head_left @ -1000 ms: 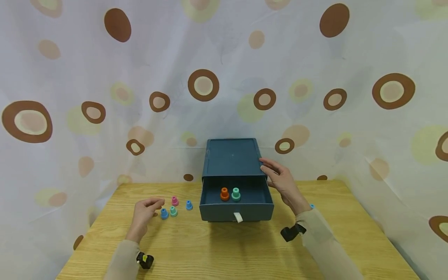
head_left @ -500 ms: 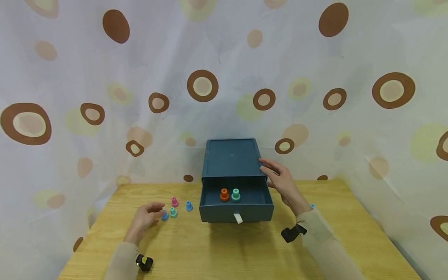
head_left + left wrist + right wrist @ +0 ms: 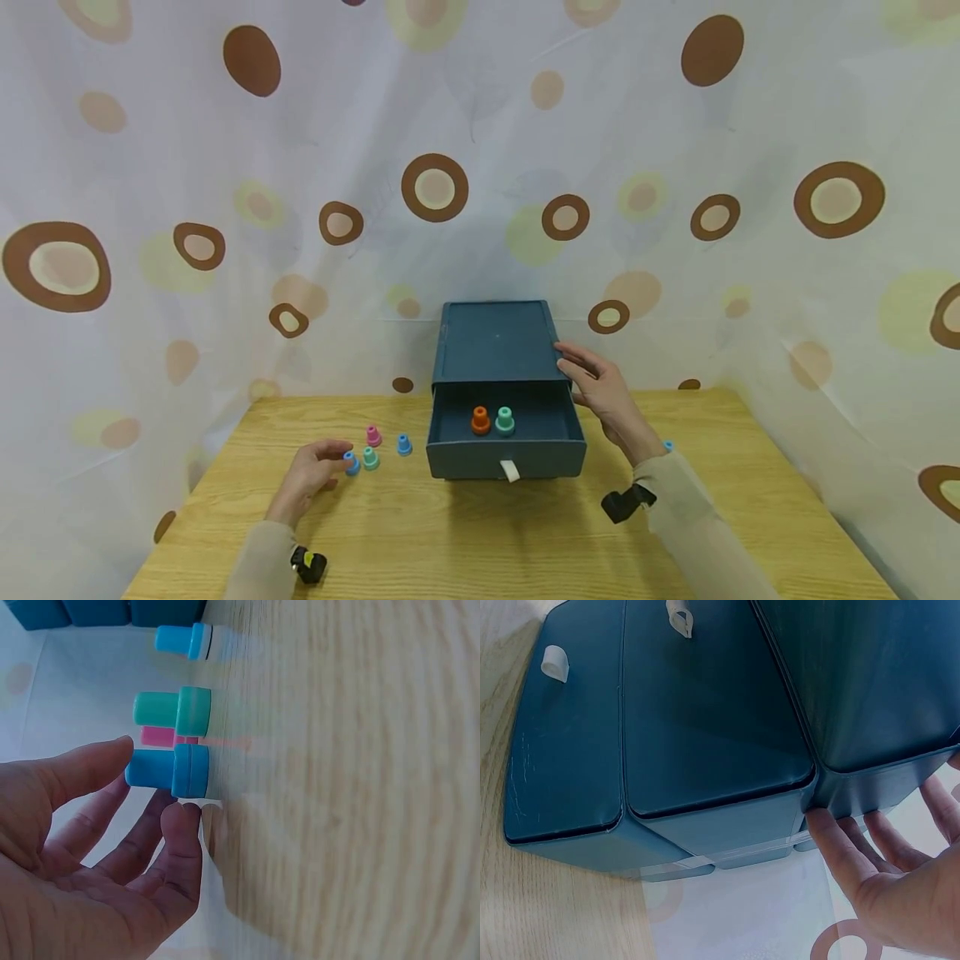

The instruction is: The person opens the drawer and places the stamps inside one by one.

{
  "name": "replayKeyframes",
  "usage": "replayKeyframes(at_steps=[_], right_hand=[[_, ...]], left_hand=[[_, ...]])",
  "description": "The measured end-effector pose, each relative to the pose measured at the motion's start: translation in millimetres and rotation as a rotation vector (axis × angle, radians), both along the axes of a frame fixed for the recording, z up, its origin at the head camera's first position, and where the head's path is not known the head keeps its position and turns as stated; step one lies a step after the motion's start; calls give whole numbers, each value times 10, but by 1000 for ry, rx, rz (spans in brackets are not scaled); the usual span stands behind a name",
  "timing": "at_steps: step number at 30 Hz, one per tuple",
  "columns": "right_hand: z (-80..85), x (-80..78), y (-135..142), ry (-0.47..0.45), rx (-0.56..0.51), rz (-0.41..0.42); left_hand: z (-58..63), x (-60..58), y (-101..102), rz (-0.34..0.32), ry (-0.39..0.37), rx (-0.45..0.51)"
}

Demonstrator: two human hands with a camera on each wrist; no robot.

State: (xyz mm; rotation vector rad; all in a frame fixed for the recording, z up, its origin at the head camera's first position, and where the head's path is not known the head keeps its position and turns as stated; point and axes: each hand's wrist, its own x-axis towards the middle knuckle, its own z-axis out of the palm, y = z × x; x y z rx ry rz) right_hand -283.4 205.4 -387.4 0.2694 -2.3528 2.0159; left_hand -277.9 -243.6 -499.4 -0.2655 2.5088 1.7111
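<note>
My left hand (image 3: 306, 477) holds a small stepped blue peg (image 3: 157, 769) between the thumb and the fingers behind it; its base appears level with the neighbouring pegs on the table. Close beside it stand a green peg (image 3: 371, 458), a pink peg (image 3: 373, 436) and a second blue peg (image 3: 404, 445). My right hand (image 3: 606, 396) rests its fingers (image 3: 840, 844) along the right side of the dark blue drawer cabinet (image 3: 495, 342). The cabinet's top drawer (image 3: 506, 460) is pulled out, with an orange peg (image 3: 481, 422) and a green peg (image 3: 505, 422) upright inside.
Lower drawers with white pull loops (image 3: 555, 663) sit closed under the open one. Another blue peg (image 3: 668, 447) shows partly behind the right forearm. The wooden table (image 3: 525, 550) meets a patterned wall covering (image 3: 480, 100) behind the cabinet.
My left hand has come down to the nearest blue peg, with thumb and fingers closing about it. The right hand stays at the cabinet's side, and the drawer stands as before.
</note>
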Motion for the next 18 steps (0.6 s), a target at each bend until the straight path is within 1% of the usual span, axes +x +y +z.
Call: replayKeyframes(at_steps=[7,10,13,18], right_hand=[[-24,9,8,-13,-4,-4],[-19,10,11,-8,-2,-3],[-8,8,8,-6,0,-5],[-2,1,4,-8,-2,-6]], left_hand=[[-19,-3,-8,-11,-10,-20],[-11,-10,-7,-11,-15,-27],[4,-15,-5,-26,-18,-35],[26,-24,4,-26,-23,-48]])
